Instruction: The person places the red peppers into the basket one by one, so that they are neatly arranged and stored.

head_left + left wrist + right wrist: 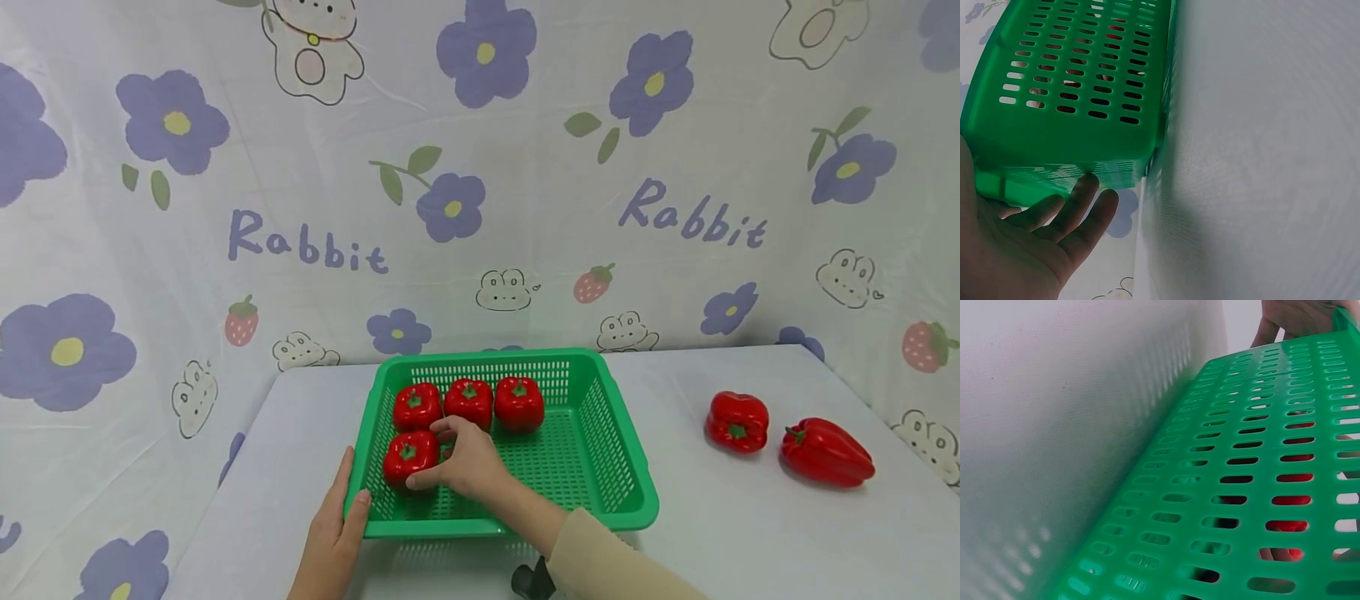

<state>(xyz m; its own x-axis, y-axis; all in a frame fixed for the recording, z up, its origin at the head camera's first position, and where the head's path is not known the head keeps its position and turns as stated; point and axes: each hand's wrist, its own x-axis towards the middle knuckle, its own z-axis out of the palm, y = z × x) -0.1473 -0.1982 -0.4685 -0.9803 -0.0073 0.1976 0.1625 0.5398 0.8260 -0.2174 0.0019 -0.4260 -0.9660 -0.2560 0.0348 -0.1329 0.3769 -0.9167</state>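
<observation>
In the green basket (611, 417) sit several red bell peppers with green stems: one at the back left (417, 407), one at the back middle (468, 402), one further right (519, 405), and a front-left bell pepper (409, 460). My right hand (468, 460) reaches over the front rim and holds that front-left bell pepper between thumb and fingers at its right side. Against the basket's front-left corner rests my left hand (335, 523), thumb by the rim. The left wrist view shows its fingers (1082, 206) fairly straight along the outer wall.
On the white table (720, 533), right of the basket, lie a red bell pepper (738, 422) and a longer red pepper (827, 452). A small black object (531, 579) shows at the near edge. Behind hangs a patterned cloth (525, 250).
</observation>
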